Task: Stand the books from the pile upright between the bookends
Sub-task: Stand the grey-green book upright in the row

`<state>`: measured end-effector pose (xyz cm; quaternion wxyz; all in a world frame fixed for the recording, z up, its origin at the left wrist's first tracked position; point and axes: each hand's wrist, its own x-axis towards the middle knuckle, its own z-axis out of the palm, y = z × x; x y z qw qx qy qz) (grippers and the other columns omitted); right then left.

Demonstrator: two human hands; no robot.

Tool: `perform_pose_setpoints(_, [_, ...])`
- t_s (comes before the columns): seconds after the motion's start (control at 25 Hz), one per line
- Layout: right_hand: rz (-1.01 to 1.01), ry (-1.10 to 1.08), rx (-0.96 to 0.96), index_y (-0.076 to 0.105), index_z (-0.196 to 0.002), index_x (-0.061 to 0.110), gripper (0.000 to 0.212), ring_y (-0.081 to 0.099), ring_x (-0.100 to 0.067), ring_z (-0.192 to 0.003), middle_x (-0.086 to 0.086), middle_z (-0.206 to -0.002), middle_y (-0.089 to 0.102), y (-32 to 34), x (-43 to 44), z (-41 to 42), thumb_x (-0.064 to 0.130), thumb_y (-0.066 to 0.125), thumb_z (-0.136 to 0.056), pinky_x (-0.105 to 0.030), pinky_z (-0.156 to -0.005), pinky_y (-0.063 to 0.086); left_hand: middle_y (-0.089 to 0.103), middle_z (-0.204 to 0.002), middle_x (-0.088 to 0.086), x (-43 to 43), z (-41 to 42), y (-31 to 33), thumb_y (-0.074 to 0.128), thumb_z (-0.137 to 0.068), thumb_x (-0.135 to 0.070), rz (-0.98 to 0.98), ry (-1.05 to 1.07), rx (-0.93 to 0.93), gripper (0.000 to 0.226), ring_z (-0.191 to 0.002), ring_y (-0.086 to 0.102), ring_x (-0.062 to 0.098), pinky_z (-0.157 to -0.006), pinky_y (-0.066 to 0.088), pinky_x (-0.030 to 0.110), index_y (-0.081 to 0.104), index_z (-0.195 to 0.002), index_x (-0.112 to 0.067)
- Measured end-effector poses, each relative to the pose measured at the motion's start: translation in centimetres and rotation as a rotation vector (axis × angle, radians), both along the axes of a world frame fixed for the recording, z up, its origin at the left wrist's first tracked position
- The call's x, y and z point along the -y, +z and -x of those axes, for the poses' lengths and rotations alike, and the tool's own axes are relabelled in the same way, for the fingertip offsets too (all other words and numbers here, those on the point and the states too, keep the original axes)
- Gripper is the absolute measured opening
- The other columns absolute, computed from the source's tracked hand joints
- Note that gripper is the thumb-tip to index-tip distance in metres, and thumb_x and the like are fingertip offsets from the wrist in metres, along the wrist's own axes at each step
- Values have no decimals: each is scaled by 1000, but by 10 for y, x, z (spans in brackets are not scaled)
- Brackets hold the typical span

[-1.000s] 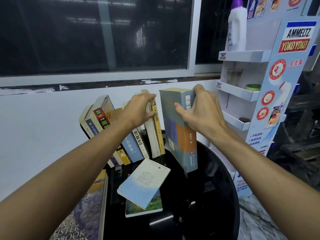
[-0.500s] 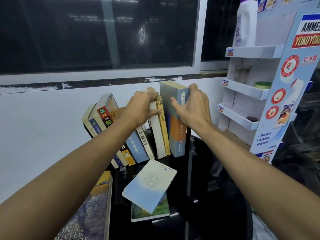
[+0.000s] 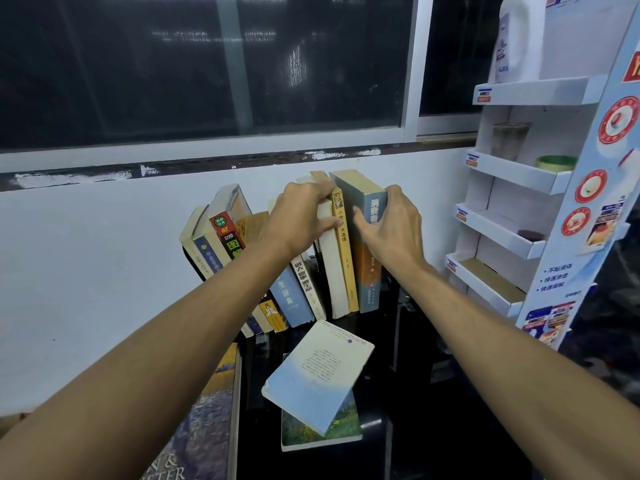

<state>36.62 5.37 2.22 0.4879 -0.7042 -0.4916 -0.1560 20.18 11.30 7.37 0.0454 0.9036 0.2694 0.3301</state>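
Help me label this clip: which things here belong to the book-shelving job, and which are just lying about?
Job: left hand, gripping the standing row; right hand, gripping the grey-blue book; pale blue book atop the green book, the pile.
Lying about: white display rack, white bottle, glass, green tape roll.

Both arms reach forward, hands close.
Left hand (image 3: 299, 216) pinches standing books (image 3: 346, 268); right hand (image 3: 391, 233) clasps the grey-blue book (image 3: 369, 282).

Two hands (image 3: 301, 220); three flat books (image 3: 317, 379); roughly ten upright books (image 3: 369, 289).
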Motion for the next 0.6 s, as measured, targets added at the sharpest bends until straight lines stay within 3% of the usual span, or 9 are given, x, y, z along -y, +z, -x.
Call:
perform_pose_setpoints(0.24, [-32, 49, -6, 50, -108, 12, 46, 63, -20, -91, -8, -104, 65, -2, 0, -2, 45, 73, -88, -26, -63, 50, 72, -104, -1, 2, 1, 0, 77, -88, -26, 14, -2, 20, 27, -98, 64, 13, -84, 55, 32, 64, -110, -17])
perform_pose_setpoints(0.36, [-76, 181, -132, 56, -113, 16, 49, 65, -11, -89, 3, -103, 67, -2, 7, -1, 52, 74, -85, -20, -68, 53, 72, -102, -1, 2, 1, 0, 78, -87, -26, 18, 13, 19, 29, -98, 64, 15, -86, 55, 38, 66, -112, -16])
perform_pose_setpoints(0.44, [-75, 280, -209, 59, -120, 20, 48, 66, -5, -92, 7, -107, 69, -3, 13, -1, 51, 73, -87, -13, -73, 54, 72, -100, -1, 1, 2, 0, 78, -87, -26, 25, 15, 19, 28, -97, 65, 16, -86, 56, 40, 66, -111, -16])
perform_pose_setpoints(0.6, [51, 385, -207, 56, -136, 23, 51, 62, -7, -113, 7, -128, 64, -11, 22, -11, 42, 70, -92, -25, -89, 55, 73, -104, -1, 0, 3, 0, 77, -88, -25, 41, 9, 17, 29, -101, 66, 16, -87, 57, 42, 65, -112, -16])
